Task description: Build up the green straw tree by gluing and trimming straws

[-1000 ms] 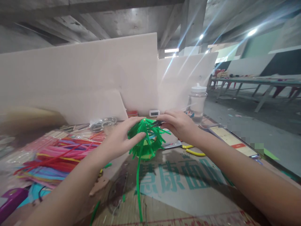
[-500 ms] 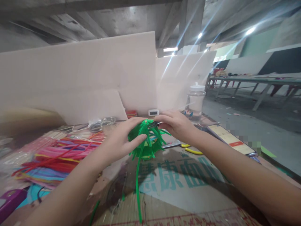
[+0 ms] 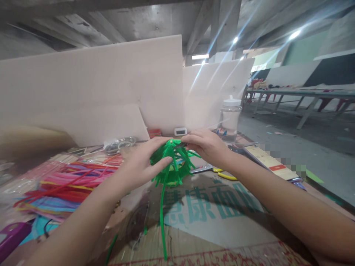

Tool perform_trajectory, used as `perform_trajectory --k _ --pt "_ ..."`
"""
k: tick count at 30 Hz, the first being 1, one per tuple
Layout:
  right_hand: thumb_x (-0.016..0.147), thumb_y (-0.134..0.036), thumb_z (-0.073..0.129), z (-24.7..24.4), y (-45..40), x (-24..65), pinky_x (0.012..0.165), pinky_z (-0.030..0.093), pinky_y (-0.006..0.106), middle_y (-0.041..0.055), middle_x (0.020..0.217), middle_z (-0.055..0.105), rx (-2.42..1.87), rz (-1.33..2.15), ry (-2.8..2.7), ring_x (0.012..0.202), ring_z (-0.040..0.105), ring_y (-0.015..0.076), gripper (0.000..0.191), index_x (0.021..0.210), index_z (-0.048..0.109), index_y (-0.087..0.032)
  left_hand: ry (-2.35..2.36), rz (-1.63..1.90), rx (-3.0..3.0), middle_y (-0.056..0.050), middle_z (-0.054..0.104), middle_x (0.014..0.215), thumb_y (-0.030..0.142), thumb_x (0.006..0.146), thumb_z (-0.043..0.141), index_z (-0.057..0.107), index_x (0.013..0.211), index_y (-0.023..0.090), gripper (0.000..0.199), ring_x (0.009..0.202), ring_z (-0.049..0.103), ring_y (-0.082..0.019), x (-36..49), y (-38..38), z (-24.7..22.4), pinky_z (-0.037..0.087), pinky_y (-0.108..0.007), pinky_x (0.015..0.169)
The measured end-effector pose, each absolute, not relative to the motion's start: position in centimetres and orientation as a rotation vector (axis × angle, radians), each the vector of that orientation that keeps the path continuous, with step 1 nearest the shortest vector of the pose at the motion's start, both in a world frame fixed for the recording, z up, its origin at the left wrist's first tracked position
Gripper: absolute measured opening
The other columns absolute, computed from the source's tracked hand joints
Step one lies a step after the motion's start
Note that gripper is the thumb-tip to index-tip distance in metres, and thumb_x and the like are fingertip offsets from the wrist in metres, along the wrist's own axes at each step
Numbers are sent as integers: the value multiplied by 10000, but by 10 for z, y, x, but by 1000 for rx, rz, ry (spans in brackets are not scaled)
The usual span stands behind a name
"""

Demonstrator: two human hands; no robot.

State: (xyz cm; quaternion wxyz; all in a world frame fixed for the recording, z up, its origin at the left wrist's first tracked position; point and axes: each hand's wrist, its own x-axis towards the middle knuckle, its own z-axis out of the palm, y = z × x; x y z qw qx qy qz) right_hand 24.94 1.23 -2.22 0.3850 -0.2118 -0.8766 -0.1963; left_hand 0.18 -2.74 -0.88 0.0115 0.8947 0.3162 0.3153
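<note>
A green cone-like piece of fuzzy stems (image 3: 173, 175) stands on the printed sheet in the middle, with one long stem trailing toward the front edge. My left hand (image 3: 146, 159) is wrapped round its left side, thumb across the front. At the upper right of the piece, my right hand (image 3: 203, 146) pinches a small dark tool (image 3: 181, 145) whose tip touches the green stems near the top. Yellow-handled pliers (image 3: 203, 169) lie just behind and right of the piece.
Colourful fuzzy stems (image 3: 69, 181) are heaped at left, near a purple tool (image 3: 13, 236). A lidded clear jar (image 3: 230, 116), a small white digital device (image 3: 180, 131) and a phone (image 3: 273, 162) stand or lie beyond. White boards (image 3: 111, 81) rise behind.
The dark tool's tip has turned slightly at the top of the green piece. Both hands keep nearly the same place, and the view has shifted a little.
</note>
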Motion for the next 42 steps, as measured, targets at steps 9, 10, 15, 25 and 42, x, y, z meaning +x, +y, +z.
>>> perform_trajectory --k 9,10,15,25,42 --pt "1005 -233 487 -17 9 252 740 469 314 72 919 721 -507 -360 -2166 832 642 192 168 1086 628 -191 984 988 2767 -48 618 1344 381 969 568 527 1332 221 399 1226 579 -209 0 -26 -9 445 -336 1043" --pt "1003 -231 491 -17 10 253 736 466 314 69 920 720 -510 -362 -2169 830 641 193 162 1083 629 -198 978 987 2772 -44 619 1342 381 969 569 526 1330 225 396 1221 581 -205 0 -26 -9 446 -331 1040" --pt "990 -215 507 -19 12 253 747 460 322 72 919 723 -526 -362 -2167 844 643 202 159 1079 639 -201 965 972 2788 -37 614 1350 373 975 563 517 1337 236 390 1227 576 -195 1 -26 -8 447 -321 1041" --pt "987 -193 492 -16 7 250 722 450 299 61 887 711 -513 -338 -2185 818 637 187 168 1066 640 -198 958 954 2814 -58 613 1361 387 975 549 515 1363 255 412 1229 583 -231 1 -31 -6 465 -370 1045" --pt "991 -189 480 -17 7 249 720 459 294 63 884 717 -550 -351 -2163 817 642 182 186 1062 651 -200 983 930 2817 -78 594 1394 397 972 549 518 1368 231 430 1246 574 -237 2 -32 -6 464 -378 1044"
